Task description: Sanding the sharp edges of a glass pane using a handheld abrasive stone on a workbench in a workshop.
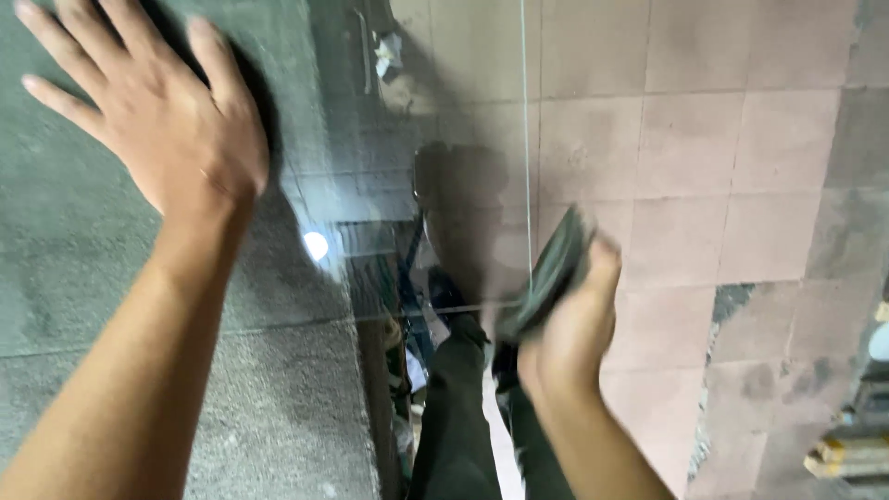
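Note:
My left hand [153, 111] lies flat with fingers spread on a grey, rough-looking surface [83, 306] at the upper left. My right hand [569, 329] is blurred with motion in the lower middle and grips a dark, flat object [548, 273] that I cannot make out clearly. That object sits close to the thin straight edge of a glass pane [526, 130], which runs up the middle of the view. The glass shows dim reflections, among them a dark rounded shape [458, 185] and a bright spot [317, 245].
Pink square floor tiles [732, 176] fill the right side, with darker worn patches toward the far right. My dark trouser legs [454, 417] show below the glass. Some yellowish and pale items [847, 454] lie at the lower right edge.

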